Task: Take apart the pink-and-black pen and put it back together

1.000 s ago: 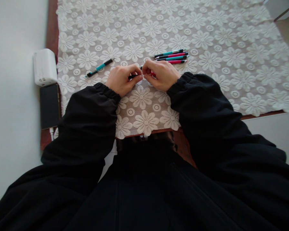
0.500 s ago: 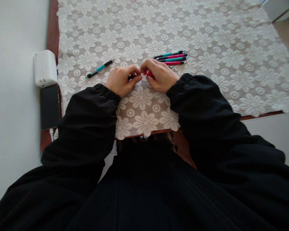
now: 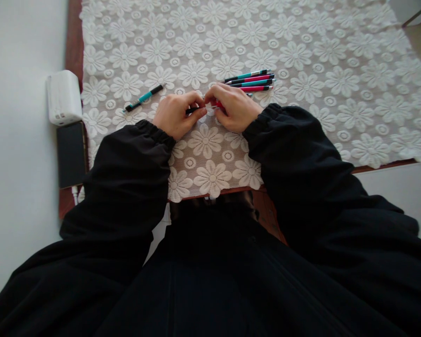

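You had soft, even daylight with only faint shadows under your hands. The white lace cloth (image 3: 301, 70) looked bright without glare. Your black sleeves (image 3: 126, 178) lost nearly all detail. The wide lens bent the edges, and focus was slightly soft throughout.

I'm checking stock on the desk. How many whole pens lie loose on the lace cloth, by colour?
Teal pens: 3, one lying alone, two in the group.
Pink pens: 2, both in the group.
Total: 5. The pen held in both hands is not counted.
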Action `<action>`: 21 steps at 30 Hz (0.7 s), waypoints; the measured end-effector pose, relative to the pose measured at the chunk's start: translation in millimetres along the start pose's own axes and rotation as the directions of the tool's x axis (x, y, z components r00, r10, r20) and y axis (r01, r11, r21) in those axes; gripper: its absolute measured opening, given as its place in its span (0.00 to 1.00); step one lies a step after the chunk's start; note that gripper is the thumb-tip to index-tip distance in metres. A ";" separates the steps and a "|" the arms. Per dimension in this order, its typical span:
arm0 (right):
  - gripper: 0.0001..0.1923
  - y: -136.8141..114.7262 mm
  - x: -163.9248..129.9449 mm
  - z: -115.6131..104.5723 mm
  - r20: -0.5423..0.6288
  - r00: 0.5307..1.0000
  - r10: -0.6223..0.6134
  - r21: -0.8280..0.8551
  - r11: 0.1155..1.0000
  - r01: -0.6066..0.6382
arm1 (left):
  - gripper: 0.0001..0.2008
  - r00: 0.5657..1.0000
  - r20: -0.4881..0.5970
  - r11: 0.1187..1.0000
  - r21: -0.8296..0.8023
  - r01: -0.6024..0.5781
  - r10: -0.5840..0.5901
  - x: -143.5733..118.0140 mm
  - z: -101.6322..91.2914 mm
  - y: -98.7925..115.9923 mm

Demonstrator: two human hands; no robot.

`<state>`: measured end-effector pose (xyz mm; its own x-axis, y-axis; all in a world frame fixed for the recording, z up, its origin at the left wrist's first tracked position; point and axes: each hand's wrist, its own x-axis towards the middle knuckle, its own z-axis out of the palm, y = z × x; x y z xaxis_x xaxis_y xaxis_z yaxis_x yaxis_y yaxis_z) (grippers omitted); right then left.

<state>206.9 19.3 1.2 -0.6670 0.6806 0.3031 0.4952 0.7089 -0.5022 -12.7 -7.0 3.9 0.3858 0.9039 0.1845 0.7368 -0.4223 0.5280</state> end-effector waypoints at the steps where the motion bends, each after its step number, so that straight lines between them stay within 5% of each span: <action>1: 0.14 0.0 0.1 0.5 0.003 1.000 -0.006 -0.001 1.000 0.006 | 0.12 1.000 0.001 1.000 0.007 -0.001 0.001 0.2 0.2 -0.5; 14: 0.12 -9.5 1.2 -5.6 0.017 1.000 0.024 -0.011 1.000 -0.024 | 0.09 0.997 -0.034 0.994 0.087 -0.069 0.073 0.0 0.7 1.0; 21: 0.14 -10.1 -2.7 -8.8 0.048 0.998 -0.032 -0.122 0.992 0.038 | 0.14 0.999 0.039 0.997 0.079 0.018 -0.021 0.2 -1.0 2.8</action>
<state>208.6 12.0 12.7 -0.7085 0.6479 0.2798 0.5340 0.7514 -0.3876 -11.2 -7.9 6.3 0.3915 0.9094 0.1407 0.7850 -0.4098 0.4646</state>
